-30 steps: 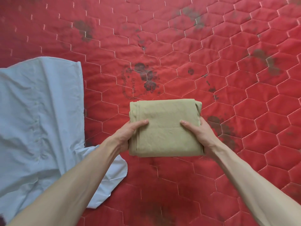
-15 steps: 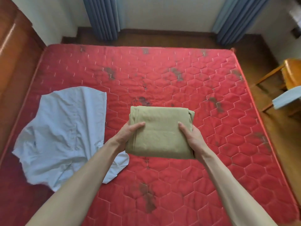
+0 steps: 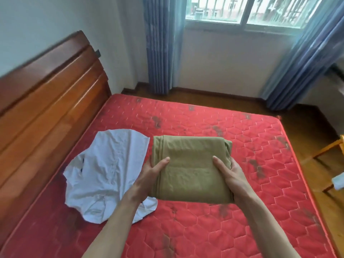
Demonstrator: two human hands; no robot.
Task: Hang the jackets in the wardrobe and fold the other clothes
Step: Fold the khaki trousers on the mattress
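A folded olive-tan garment [image 3: 189, 164] is held up above the red mattress [image 3: 242, 155], flat and square. My left hand [image 3: 150, 175] grips its left edge with the thumb on top. My right hand [image 3: 230, 175] grips its right edge the same way. To the left, a pale blue shirt [image 3: 106, 172] lies unfolded and rumpled on the mattress, its lower corner hidden behind my left forearm.
A wooden headboard [image 3: 46, 101] runs along the bed's left side. Blue curtains [image 3: 160, 45] and a window [image 3: 251, 10] stand past the far edge. A wooden chair [image 3: 331, 151] stands on the floor at the right.
The view has lifted from the mattress to take in the room, headboard and window. Both hands still hold the folded garment, now raised higher off the bed.
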